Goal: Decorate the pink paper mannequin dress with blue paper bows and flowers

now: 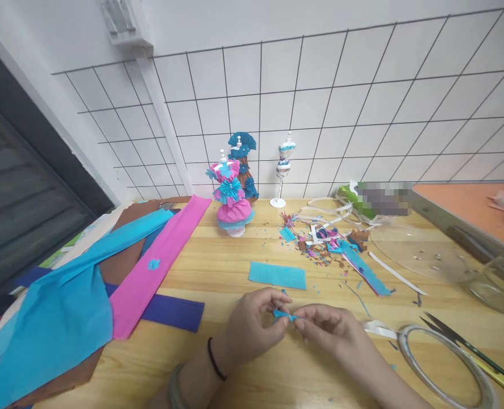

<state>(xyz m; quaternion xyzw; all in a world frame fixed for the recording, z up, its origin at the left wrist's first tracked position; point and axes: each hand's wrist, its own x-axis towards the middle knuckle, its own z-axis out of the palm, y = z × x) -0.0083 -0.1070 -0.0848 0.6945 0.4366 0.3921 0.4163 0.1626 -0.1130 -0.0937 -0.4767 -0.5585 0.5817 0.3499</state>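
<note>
A small twisted piece of blue crepe paper is pinched between my two hands over the front of the wooden table. My left hand, with a dark band on the wrist, grips its left end between thumb and fingers. At the right end, the thumb and fingers of my right hand are closed on the same piece. Just beyond the hands lies a flat blue crepe paper rectangle. To the right rests a roll of double-sided tape, its loose end near my right hand, beside black-bladed scissors.
Small mannequins stand at the back: one in a pink and blue paper dress, one in blue and brown, one barely covered. Paper scraps lie right of centre. Crepe sheets cover the left. A glass jar stands right.
</note>
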